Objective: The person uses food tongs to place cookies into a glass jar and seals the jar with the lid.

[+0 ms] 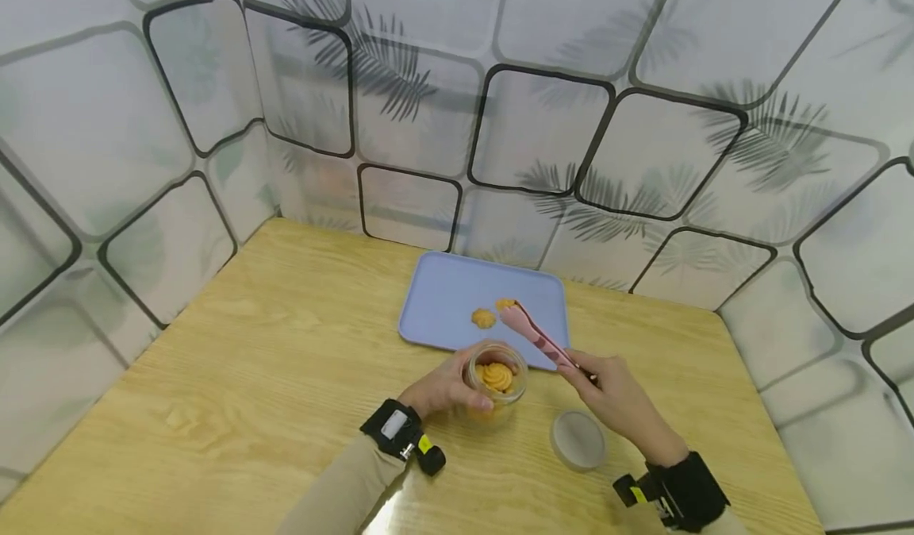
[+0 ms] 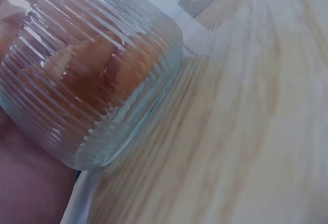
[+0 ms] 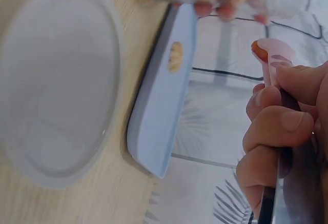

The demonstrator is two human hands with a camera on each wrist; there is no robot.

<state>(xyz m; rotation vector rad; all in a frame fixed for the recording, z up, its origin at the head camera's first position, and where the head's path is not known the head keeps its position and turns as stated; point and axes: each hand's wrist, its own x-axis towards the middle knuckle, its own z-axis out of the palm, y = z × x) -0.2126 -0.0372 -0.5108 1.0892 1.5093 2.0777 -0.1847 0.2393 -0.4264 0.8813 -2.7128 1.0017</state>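
Note:
My left hand (image 1: 453, 380) grips a ribbed glass jar (image 2: 138, 75) round its side, and the jar's open mouth faces up in the head view. Swirled cookies (image 1: 496, 376) fill part of it. In my right hand (image 1: 607, 388) is a pair of pink tongs (image 1: 531, 332), gripped between thumb and curled fingers. A cookie (image 3: 260, 49) sits between the tong tips, which overlap the blue tray (image 1: 450, 281) in the head view. One more cookie (image 1: 483, 317) lies on that tray.
A round, pale lid (image 1: 578, 440) lies on the wooden table (image 1: 286, 336), right of the jar and near my right wrist. Patterned curtains (image 1: 421, 122) enclose the table at the back and sides. The tray stands close to the back edge.

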